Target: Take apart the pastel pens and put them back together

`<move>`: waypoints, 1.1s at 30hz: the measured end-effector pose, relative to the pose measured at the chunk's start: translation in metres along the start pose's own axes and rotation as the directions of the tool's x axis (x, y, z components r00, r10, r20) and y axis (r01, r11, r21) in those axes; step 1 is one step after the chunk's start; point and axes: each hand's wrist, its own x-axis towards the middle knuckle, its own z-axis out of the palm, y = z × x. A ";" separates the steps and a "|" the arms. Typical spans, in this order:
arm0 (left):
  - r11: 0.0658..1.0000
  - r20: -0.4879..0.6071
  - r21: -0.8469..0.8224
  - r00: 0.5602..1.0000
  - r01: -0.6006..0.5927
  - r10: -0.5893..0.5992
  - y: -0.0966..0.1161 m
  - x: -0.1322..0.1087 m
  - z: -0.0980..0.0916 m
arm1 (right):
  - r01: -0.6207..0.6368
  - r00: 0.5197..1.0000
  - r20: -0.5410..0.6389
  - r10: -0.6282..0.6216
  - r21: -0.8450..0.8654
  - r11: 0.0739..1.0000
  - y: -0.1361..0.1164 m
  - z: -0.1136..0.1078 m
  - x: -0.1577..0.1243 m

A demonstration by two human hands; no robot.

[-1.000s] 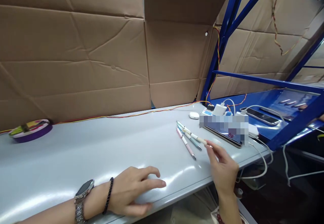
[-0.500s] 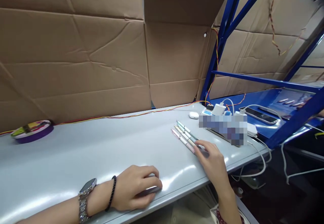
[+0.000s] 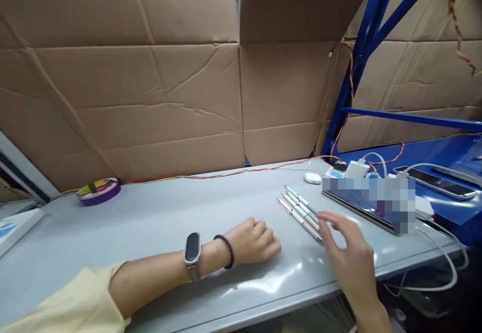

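Reaching hand: the right hand (image 3: 352, 260) is at the near right of the pens (image 3: 300, 209). Its fingers (image 3: 327, 217) are loosely spread and a little bent, and they grip nothing. The fingertips are at the near ends of the pens; I cannot tell if they touch them.
Pens: several thin pastel pens lie flat and side by side on the grey table (image 3: 150, 222), close together, with their far ends pointing away and to the left.
Left hand: the left hand (image 3: 254, 242) rests on the table to the left of the pens, apart from them. The fingers are curled in to a loose fist with the knuckles up; whether anything is inside cannot be seen.
Wrist: a watch (image 3: 193, 248) with a dark face and a black bracelet (image 3: 228, 251) are on the left wrist.
Phone: a phone (image 3: 367, 203) lies flat just to the right of the pens; its screen is blurred.
Earbud case: a small white case (image 3: 312, 178) lies just behind the far ends of the pens.
Tin: a round purple tin (image 3: 100, 192) stands far to the left of the pens, by the cardboard wall (image 3: 150, 102).
Wire: a red and yellow wire (image 3: 226, 174) runs along the back edge of the table, behind the pens.
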 end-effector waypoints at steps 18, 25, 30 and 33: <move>0.948 0.109 0.107 0.944 0.300 -0.311 0.021 0.044 0.022 | 0.112 0.922 0.367 0.123 -0.557 0.823 0.028 0.033 0.017; 0.974 -0.054 -0.145 0.982 0.173 -0.183 0.000 0.035 0.040 | 0.227 0.843 0.537 -0.030 -0.305 0.925 0.041 0.030 0.016; 0.817 -0.124 -0.501 0.911 0.286 -0.394 -0.012 0.031 0.048 | 0.198 0.688 0.703 -0.180 0.057 0.979 0.017 0.029 0.025; 0.740 0.038 -0.580 0.919 0.340 -0.392 -0.017 0.031 0.048 | 0.137 0.715 0.684 -0.142 0.061 0.989 0.017 0.024 0.026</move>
